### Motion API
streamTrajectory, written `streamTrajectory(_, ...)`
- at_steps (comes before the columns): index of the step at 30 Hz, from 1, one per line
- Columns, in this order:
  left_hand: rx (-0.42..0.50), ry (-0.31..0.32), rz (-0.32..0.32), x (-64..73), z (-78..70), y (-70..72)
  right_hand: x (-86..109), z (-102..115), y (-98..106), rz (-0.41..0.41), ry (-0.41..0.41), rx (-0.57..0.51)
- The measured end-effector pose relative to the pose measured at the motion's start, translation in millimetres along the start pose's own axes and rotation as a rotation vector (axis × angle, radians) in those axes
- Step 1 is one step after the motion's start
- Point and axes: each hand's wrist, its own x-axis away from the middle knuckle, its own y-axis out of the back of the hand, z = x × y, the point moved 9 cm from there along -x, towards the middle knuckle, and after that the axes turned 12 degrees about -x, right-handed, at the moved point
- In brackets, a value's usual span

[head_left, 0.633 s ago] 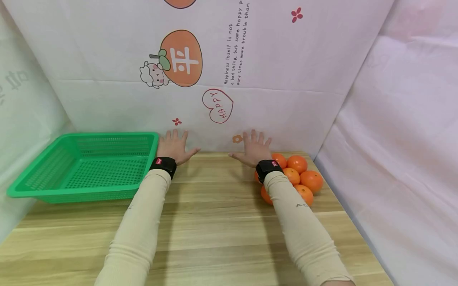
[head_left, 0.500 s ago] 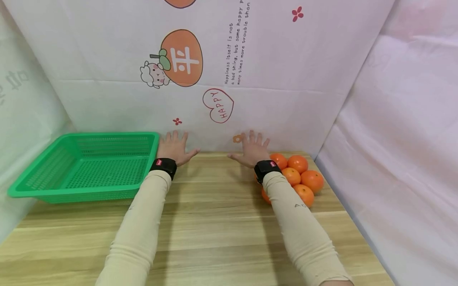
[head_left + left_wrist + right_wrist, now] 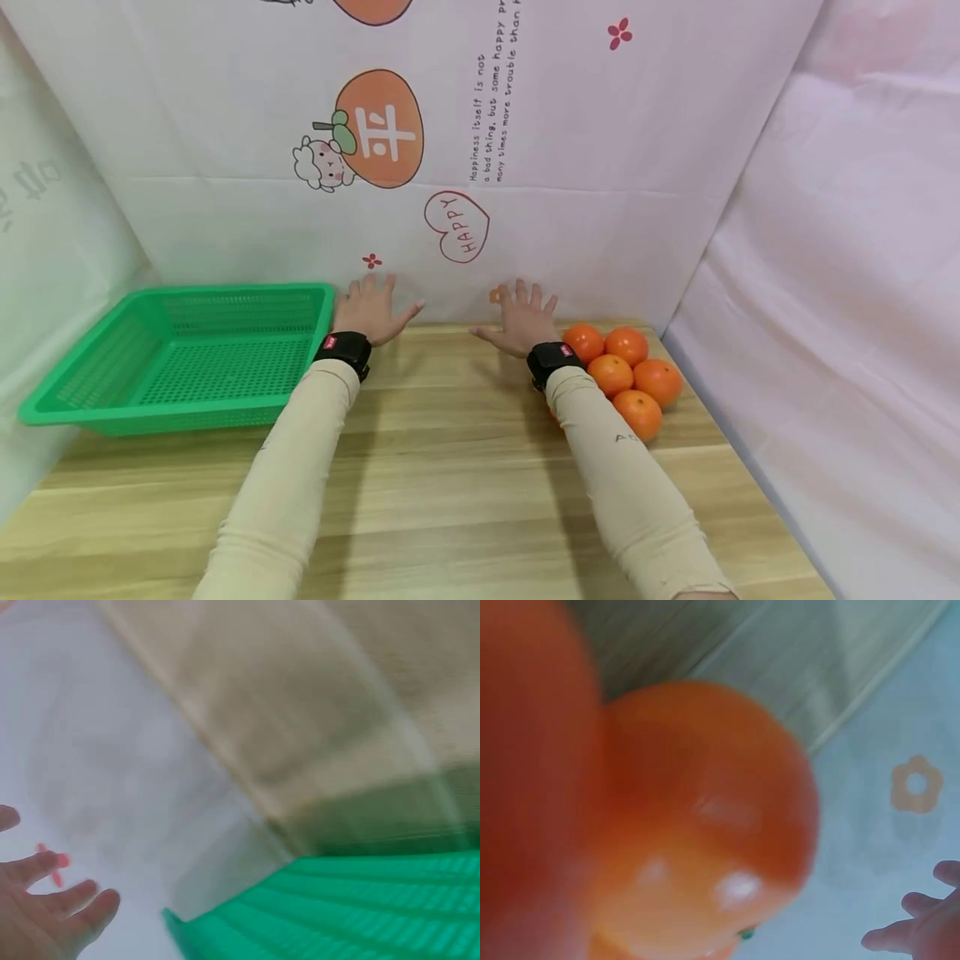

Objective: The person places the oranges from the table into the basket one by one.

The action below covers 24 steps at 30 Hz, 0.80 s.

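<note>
Two bare hands are extended, palms away from the head camera, above the far edge of the tabletop [image 3: 442, 467]. The left hand [image 3: 369, 310] has straight, spread fingers and lies just beside the right rim of a rectangular green plastic basket with perforated walls [image 3: 217, 371]; whether they touch cannot be told. The right hand [image 3: 525, 321], its fingers likewise straight and splayed, lies near a cluster of round, glossy orange citrus fruits [image 3: 611, 375], at least five in number. Black wristbands [image 3: 345, 350] and cream sleeves [image 3: 288, 467] cover the wrists and forearms, the right forearm partly hiding the cluster. The fruits occupy the tabletop's far right corner, the basket its far left corner. Behind the far edge rises a white printed cloth [image 3: 585, 233], bearing a red heart outline [image 3: 457, 227] lettered "HAPPY".
</note>
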Motion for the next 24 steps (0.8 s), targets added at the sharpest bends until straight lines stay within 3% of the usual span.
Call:
streamTrajectory(7, 0.052, -0.024, 0.031, -0.3, 6.1, 23.9, -3.0, 15.9, 3.4, -0.023, 0.046, -0.069)
streamTrajectory(17, -0.008, -0.004, 0.028, 3.8, 49.1, 50.1, -7.3, 57.0, 13.0, -0.034, 0.099, -0.158)
streamTrajectory(24, -0.023, -0.001, 0.052, 7.9, 77.8, 61.4, -8.4, 77.4, 5.0, -0.012, 0.128, -0.202)
